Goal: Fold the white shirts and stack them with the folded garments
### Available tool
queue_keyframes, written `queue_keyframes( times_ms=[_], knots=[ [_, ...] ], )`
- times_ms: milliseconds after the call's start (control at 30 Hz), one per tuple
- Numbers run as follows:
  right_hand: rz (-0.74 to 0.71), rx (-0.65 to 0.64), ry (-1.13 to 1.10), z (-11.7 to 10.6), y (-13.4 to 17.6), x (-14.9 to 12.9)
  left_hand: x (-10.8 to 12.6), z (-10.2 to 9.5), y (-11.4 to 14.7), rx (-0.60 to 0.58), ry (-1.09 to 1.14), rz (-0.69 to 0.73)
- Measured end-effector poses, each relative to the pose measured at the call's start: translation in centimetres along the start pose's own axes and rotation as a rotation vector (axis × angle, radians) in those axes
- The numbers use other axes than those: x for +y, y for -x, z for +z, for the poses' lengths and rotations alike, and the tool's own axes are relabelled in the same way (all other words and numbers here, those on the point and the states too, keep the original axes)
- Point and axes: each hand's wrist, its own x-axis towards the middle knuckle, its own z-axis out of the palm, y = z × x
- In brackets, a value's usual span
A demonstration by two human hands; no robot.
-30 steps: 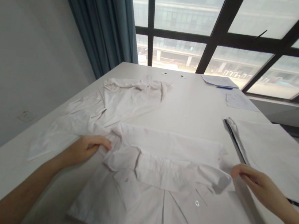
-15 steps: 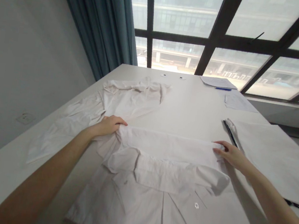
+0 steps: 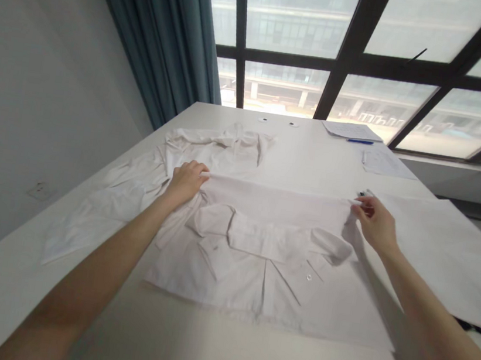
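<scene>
A white garment point(image 3: 276, 205) with gathered, pleated panels and a small ring-shaped mark lies spread in front of me; its exact kind is unclear. My left hand point(image 3: 187, 182) pinches its far left corner. At the far right corner, the fingertips of my right hand point(image 3: 375, 221) grip the same edge, which is stretched fairly straight between both hands. Loose white fabric bunches under my left wrist. Beyond my left hand lies a second crumpled white garment point(image 3: 218, 147), with more white cloth point(image 3: 94, 214) trailing along the table's left side.
The white table point(image 3: 217, 354) reaches to the window. On its right lies a large flat white cloth point(image 3: 438, 259) with a dark strip at its edge. Papers point(image 3: 353, 131) and a blue pen point(image 3: 359, 141) are at the far right. A blue curtain point(image 3: 166, 34) hangs left.
Both hands have moved away from me, carrying the garment's far edge further up the table. The whole garment has slid along, and its near hem now shows on the table.
</scene>
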Motion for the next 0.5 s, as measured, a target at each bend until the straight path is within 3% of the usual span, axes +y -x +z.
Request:
queue_keyframes(
  times_ms=[67, 133, 233, 333, 400, 500],
  knots=[
    [-0.079, 0.03, -0.002, 0.4, 0.5, -0.7, 0.4, 0.3, 0.7, 0.062, -0.013, 0.015],
    [-0.162, -0.038, 0.022, 0.1, 1.8, -1.1, 0.6, 0.5, 2.1, 0.067, 0.05, 0.08],
    [-0.184, -0.311, -0.074, -1.5, 4.5, -1.6, 0.8, 0.3, 5.2, -0.09, 0.318, 0.206],
    [-0.155, -0.517, -0.193, -3.2, 6.6, -2.0, 0.9, -0.3, 7.9, -0.271, 0.591, 0.208],
    [-0.158, -0.531, -0.19, -3.7, 7.4, -2.2, 1.0, -0.7, 9.1, -0.311, 0.632, 0.172],
    [-0.148, -0.449, -0.108, -4.0, 8.0, -2.5, 0.9, -0.8, 10.1, -0.315, 0.576, 0.098]
  ],
)
